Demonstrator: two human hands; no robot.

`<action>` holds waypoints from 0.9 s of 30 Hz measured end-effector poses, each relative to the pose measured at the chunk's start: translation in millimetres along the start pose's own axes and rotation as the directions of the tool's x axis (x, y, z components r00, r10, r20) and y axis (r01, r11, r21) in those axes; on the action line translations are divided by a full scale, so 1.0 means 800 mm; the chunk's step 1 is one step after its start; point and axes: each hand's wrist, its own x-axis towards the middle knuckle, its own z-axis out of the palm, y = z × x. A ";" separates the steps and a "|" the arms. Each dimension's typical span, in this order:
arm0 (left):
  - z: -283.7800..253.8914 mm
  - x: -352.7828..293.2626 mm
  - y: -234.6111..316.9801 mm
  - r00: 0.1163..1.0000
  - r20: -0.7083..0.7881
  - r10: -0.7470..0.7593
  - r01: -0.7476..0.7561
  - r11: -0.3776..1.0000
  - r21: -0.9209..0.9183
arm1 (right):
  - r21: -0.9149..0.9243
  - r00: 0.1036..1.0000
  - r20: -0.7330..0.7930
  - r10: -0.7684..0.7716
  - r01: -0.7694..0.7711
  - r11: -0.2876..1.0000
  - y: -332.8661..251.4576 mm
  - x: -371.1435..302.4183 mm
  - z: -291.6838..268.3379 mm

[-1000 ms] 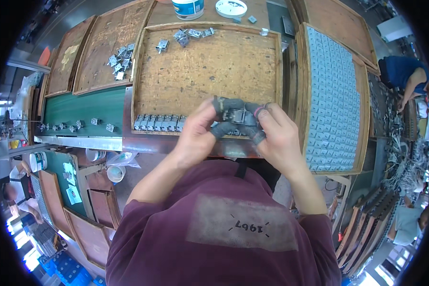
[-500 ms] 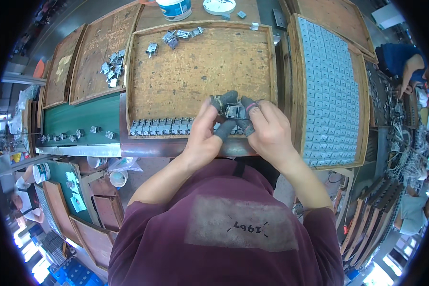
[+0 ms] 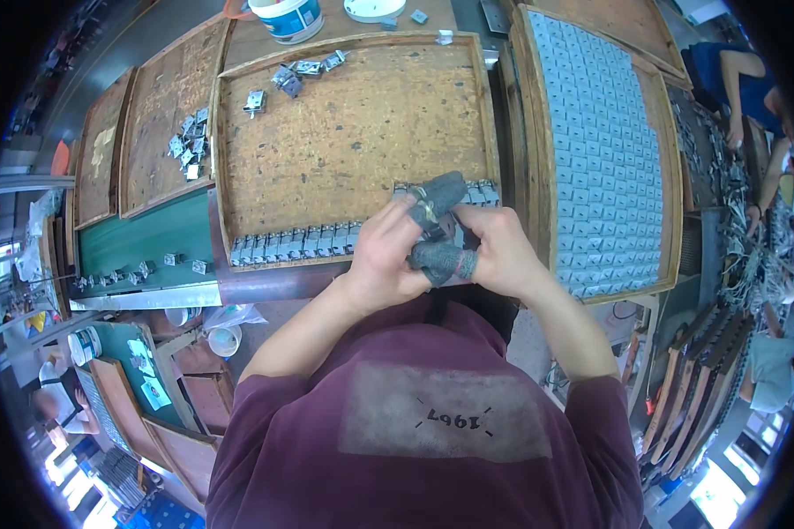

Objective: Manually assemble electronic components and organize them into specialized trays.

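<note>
My left hand (image 3: pixel 384 249) and my right hand (image 3: pixel 503 254) meet over the front edge of a shallow wooden tray (image 3: pixel 353 132). Grey fabric covers several of their fingertips. Both hands are closed around a small boxy metal part (image 3: pixel 451 231), which the fingers mostly hide. Along the tray's near side runs a row of similar metal parts (image 3: pixel 295 242), packed side by side. Past my fingers, more of that row shows at the right. A few loose metal parts (image 3: pixel 286 80) lie at the tray's far left.
At right stands a tray filled with rows of grey parts (image 3: pixel 591 159). To the left, a heap of metal parts (image 3: pixel 188 144) lies in another wooden tray, above a green surface (image 3: pixel 141 251) with several parts. A white-and-blue bucket (image 3: pixel 288 19) stands behind. Another person's arm (image 3: pixel 734 97) shows far right.
My hands have come closer together and wrapped over the metal part, which was plainly visible between the fingertips before. The view has shifted slightly, and the row's right end now shows.
</note>
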 end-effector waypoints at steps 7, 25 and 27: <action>0.007 0.011 -0.025 0.983 0.137 0.125 -0.143 0.980 0.135 | -0.292 0.998 0.052 0.036 -0.019 0.956 0.019 -0.011 -0.034; -0.076 0.017 -0.189 0.635 0.395 -0.664 0.722 0.692 0.002 | 0.349 0.512 -0.692 0.509 -0.379 0.857 0.295 -0.024 -0.404; -0.083 0.003 -0.211 0.619 0.419 -0.665 0.722 0.692 0.032 | 0.435 0.602 -0.604 0.522 -0.299 0.849 0.273 -0.008 -0.397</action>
